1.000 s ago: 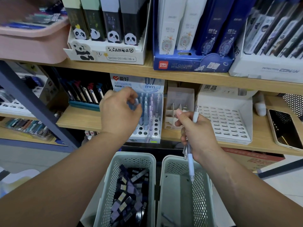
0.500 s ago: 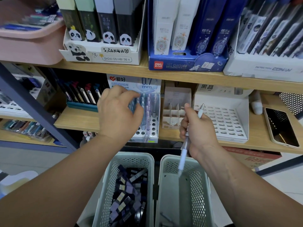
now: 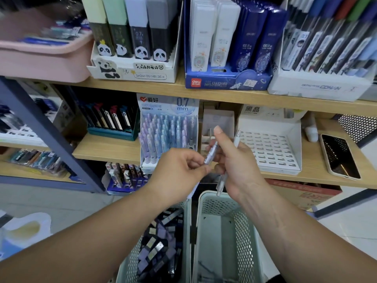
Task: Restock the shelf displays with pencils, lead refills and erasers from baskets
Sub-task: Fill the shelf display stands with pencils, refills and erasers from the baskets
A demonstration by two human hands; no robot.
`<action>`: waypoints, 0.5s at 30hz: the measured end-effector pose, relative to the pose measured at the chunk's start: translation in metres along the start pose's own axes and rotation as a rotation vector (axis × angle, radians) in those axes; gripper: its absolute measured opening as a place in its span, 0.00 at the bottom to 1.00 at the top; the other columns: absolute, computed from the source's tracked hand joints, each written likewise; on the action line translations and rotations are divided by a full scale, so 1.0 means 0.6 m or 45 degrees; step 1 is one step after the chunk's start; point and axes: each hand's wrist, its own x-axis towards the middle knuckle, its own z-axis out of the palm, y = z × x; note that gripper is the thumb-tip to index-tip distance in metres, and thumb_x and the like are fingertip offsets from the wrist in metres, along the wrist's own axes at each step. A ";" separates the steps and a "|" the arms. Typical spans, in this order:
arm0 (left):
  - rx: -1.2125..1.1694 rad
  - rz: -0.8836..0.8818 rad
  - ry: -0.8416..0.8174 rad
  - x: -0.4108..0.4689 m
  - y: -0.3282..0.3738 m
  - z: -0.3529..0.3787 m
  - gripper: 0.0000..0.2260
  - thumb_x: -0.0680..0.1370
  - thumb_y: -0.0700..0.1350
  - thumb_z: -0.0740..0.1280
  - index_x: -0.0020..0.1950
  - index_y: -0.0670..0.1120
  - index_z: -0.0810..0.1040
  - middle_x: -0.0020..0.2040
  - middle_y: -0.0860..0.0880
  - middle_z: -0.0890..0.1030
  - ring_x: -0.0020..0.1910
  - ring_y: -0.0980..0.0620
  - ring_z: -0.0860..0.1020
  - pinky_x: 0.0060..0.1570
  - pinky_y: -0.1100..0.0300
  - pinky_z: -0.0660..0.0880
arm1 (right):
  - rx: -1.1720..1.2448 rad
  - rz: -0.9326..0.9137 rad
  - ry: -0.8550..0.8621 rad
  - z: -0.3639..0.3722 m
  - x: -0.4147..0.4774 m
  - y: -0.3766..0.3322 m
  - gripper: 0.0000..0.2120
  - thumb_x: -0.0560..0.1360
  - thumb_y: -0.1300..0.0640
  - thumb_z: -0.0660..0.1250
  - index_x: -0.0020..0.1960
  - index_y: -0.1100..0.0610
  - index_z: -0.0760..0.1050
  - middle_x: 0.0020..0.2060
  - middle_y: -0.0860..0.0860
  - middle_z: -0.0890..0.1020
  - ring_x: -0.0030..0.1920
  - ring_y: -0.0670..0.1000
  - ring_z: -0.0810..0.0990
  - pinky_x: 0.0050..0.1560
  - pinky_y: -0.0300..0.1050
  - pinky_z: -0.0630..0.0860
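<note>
My left hand (image 3: 179, 170) pinches the lower end of a pale purple mechanical pencil (image 3: 211, 154), and the fingers of my right hand (image 3: 236, 166) touch it too. My right hand also grips a white pencil (image 3: 221, 183) that sticks out above and below the fist. Both hands hover in front of the middle shelf, just right of the 0.7 mm pencil display (image 3: 167, 135), which holds several pastel pencils. Below them stand two pale green baskets. The left basket (image 3: 130, 260) holds several dark lead refill boxes (image 3: 159, 248). The right basket (image 3: 242, 227) looks nearly empty.
A white slotted display tray (image 3: 271, 148) stands empty on the shelf to the right, with a phone (image 3: 338, 156) lying beyond it. A small cardboard divider box (image 3: 218, 121) sits behind my hands. Panda refill boxes (image 3: 132, 48) and blue Deli boxes (image 3: 228, 43) fill the upper shelf.
My left hand has pulled back from the pencil display and met my right hand, now pinching a purple pencil. My right hand has risen slightly with its white pencil.
</note>
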 end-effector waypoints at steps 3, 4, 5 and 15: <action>-0.043 -0.055 -0.058 0.001 -0.006 -0.015 0.04 0.79 0.43 0.71 0.45 0.45 0.84 0.39 0.49 0.85 0.40 0.52 0.82 0.52 0.55 0.80 | -0.038 0.024 -0.031 -0.009 0.000 -0.002 0.04 0.73 0.56 0.76 0.43 0.56 0.82 0.35 0.49 0.82 0.32 0.47 0.78 0.23 0.37 0.65; -0.044 -0.074 -0.091 0.001 -0.009 -0.019 0.05 0.80 0.42 0.69 0.46 0.45 0.84 0.40 0.49 0.85 0.43 0.51 0.83 0.55 0.53 0.80 | -0.057 0.027 -0.061 -0.010 0.000 -0.002 0.02 0.73 0.59 0.76 0.43 0.55 0.83 0.34 0.49 0.83 0.31 0.47 0.78 0.23 0.37 0.64; -0.050 -0.092 -0.124 0.000 -0.013 -0.023 0.05 0.80 0.42 0.68 0.47 0.45 0.84 0.41 0.50 0.86 0.45 0.52 0.83 0.57 0.52 0.79 | -0.077 0.031 -0.104 -0.010 -0.001 -0.002 0.02 0.73 0.60 0.76 0.44 0.55 0.84 0.34 0.49 0.83 0.31 0.47 0.77 0.23 0.37 0.64; 0.000 0.095 0.057 -0.012 -0.019 -0.042 0.04 0.72 0.46 0.77 0.44 0.50 0.84 0.39 0.49 0.84 0.39 0.46 0.82 0.44 0.48 0.82 | -0.182 -0.032 -0.256 0.019 -0.013 0.014 0.04 0.72 0.63 0.77 0.43 0.57 0.83 0.33 0.51 0.80 0.29 0.44 0.75 0.24 0.36 0.64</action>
